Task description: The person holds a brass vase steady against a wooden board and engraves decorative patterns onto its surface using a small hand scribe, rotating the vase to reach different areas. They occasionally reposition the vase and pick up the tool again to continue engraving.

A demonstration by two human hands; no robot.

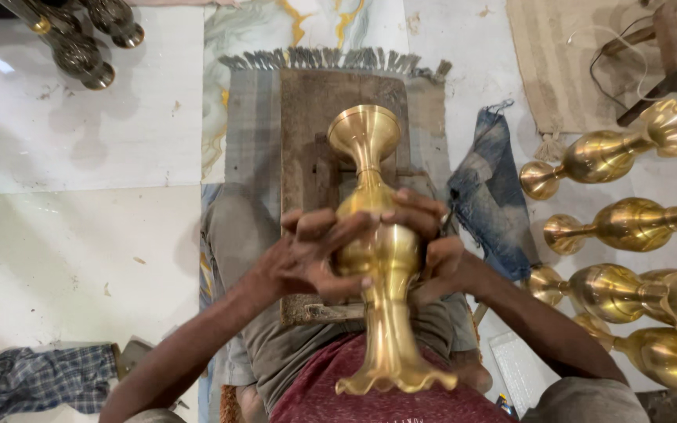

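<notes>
Both my hands hold a tall polished brass vase (378, 258) over my lap. Its round foot points away from me and its wavy flared mouth points toward my chest. My left hand (311, 254) wraps the vase's bulging belly from the left. My right hand (425, 243) grips the same belly from the right, fingers curled over the top; a thin dark tool seems to stick out of that hand. Under the vase lies a worn brown wooden board (315, 117) on a grey fringed mat (248, 117).
Several finished brass vases (620, 153) lie on their sides at the right. A blue denim rag (491, 188) lies beside the board. Dark metal vases (80, 39) sit at top left, a checked cloth (33, 380) at bottom left, a beige mat (558, 55) at top right.
</notes>
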